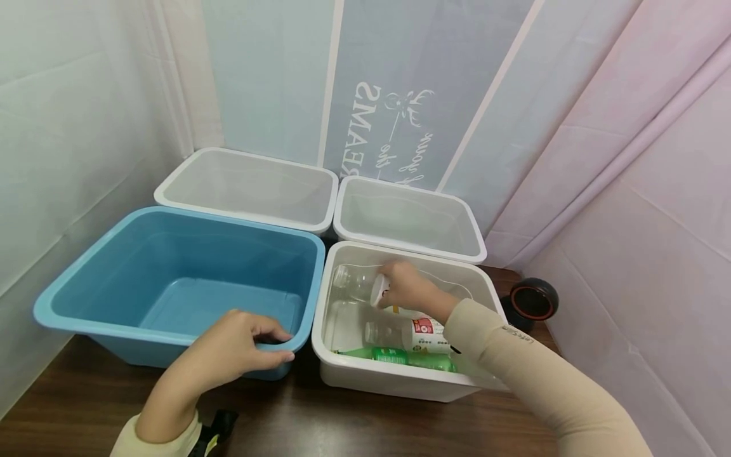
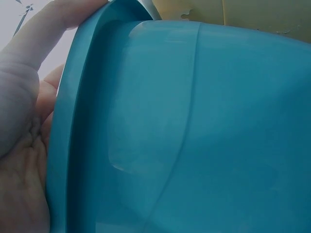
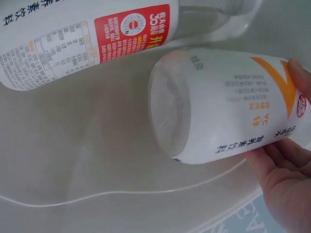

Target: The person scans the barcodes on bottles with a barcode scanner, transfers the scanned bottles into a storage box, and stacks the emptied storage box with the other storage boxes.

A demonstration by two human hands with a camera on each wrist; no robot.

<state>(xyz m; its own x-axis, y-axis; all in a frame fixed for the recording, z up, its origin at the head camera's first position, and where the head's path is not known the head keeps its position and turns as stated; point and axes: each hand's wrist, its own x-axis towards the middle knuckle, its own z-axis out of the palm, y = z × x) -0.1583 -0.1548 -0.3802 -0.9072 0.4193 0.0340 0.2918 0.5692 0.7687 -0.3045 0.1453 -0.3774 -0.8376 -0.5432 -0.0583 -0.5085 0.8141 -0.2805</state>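
My left hand (image 1: 242,346) grips the front right corner of a blue basin (image 1: 322,273), fingers over the rim and thumb beneath it. In the left wrist view, the basin's outer wall (image 2: 204,126) fills most of the frame. My right hand (image 1: 408,289) reaches into a white bin (image 1: 365,381) and holds a plastic bottle (image 3: 223,107) with a white label and an orange stripe. Nearer me in that bin lies a similar bottle (image 3: 131,34) with a red patch on its label. A green bottle (image 1: 394,355) lies along the bin's front wall.
Two more white bins, a left one (image 1: 245,219) and a right one (image 1: 411,247), stand behind the basin and the bottle bin. A black round object (image 1: 533,298) stands right of the bins on the brown wooden table (image 1: 331,419). Curtains (image 1: 274,76) hang around the back and sides.
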